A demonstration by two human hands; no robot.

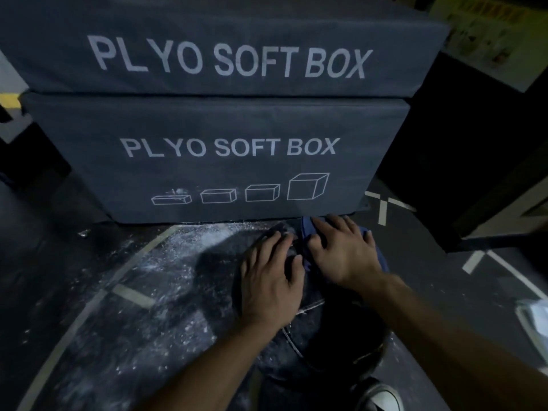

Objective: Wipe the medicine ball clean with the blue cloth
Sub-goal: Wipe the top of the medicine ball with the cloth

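Two stacked dark grey plyo boxes fill the upper half of the view: the upper plyo box and the lower plyo box, each printed with the words "PLYO SOFT BOX", the lower one also bearing a row of four box outlines that grow from left to right. Both stand on a dark floor marked with pale tape lines and dusted with white powder, thickest just in front of the lower box. The medicine ball, dark, round and seamed with pale stitching, sits on the floor directly before the lower box, near its right corner and close to the person's feet. The blue cloth lies draped over the far top of the ball, with a further edge showing at the ball's right side below the right wrist. The right hand lies flat on the cloth with its fingers spread and nearly straight, pressing it against the ball. The left hand rests palm down on the ball's upper left surface, fingers slightly bent, its fingertips just beside the cloth's near edge; whether they touch the cloth cannot be told. A shoe with a pale toe shows at the lower edge, beneath the ball, and a pale blurred object lies at the right margin.
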